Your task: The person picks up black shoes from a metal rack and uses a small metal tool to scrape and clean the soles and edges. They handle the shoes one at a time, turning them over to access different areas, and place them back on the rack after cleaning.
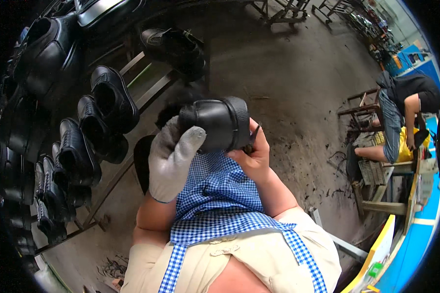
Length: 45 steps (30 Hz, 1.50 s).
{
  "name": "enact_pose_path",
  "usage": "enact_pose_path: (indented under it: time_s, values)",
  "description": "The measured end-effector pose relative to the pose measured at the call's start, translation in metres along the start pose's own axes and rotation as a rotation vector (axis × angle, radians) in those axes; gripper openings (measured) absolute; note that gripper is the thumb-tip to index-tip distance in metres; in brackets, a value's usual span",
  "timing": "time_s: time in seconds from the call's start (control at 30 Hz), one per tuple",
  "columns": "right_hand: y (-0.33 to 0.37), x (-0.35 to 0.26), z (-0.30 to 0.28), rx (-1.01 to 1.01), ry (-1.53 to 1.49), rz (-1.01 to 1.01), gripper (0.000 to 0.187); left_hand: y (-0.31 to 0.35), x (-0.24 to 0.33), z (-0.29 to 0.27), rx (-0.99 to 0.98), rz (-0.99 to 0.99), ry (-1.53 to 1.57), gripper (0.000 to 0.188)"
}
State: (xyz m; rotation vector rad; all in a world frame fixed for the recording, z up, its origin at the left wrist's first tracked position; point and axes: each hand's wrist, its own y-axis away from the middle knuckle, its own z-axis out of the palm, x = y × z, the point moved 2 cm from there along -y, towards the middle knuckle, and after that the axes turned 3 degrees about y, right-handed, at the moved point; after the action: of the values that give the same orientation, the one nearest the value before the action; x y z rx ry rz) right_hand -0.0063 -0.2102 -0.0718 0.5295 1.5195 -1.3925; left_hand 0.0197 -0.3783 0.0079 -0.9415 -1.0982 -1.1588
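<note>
A black leather shoe [215,124] is held up in front of my chest, its heel end facing me and its thick dark sole [240,122] turned to the right. My left hand [173,156], in a grey-white work glove, is closed around the upper, its thumb pressed on the leather. At the sole's edge is my bare right hand [255,155], fingers bent together in a pinch. Something small and dark shows between these fingers, partly hidden, and I cannot make out its kind.
On the left stands a metal rack [154,93] bearing several black shoes [115,100]. Dark scraps [298,180] litter the concrete floor. To the right, a co-worker [401,107] bends beside a wooden stool [364,105] and a crate [371,168]. A yellow-edged board [380,244] stands at the lower right.
</note>
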Motion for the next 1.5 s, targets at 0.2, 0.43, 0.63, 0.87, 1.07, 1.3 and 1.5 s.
enact_pose_path:
  time_s: [0.2,0.43,0.63,0.87,1.07,1.3,1.5]
  values:
    - [0.027,-0.010,-0.011,0.120,-0.125,0.309,0.062,0.003,-0.022,0.002,-0.152,-0.307,0.311,0.025]
    - [0.044,0.004,-0.035,-0.009,-0.203,0.501,0.071,0.020,-0.029,0.015,-0.352,0.046,-0.310,0.019]
    - [0.073,0.019,-0.044,-0.009,-0.377,0.754,0.089,0.047,-0.088,0.018,-0.799,0.694,-1.000,0.019]
    - [0.116,0.079,-0.028,-0.019,-0.463,0.771,0.087,0.061,-0.039,0.023,-0.937,0.850,-0.561,0.025]
    - [0.109,0.087,-0.027,-0.220,0.236,0.809,0.071,0.024,-0.014,-0.051,-0.226,0.669,-0.641,0.033]
    - [0.129,0.095,-0.057,-0.253,1.302,0.147,0.069,-0.023,0.021,-0.109,0.323,0.738,-1.697,0.048]
    - [0.159,0.120,-0.075,-0.237,0.804,0.623,0.067,-0.019,0.004,-0.083,-0.007,0.519,-0.943,0.055]
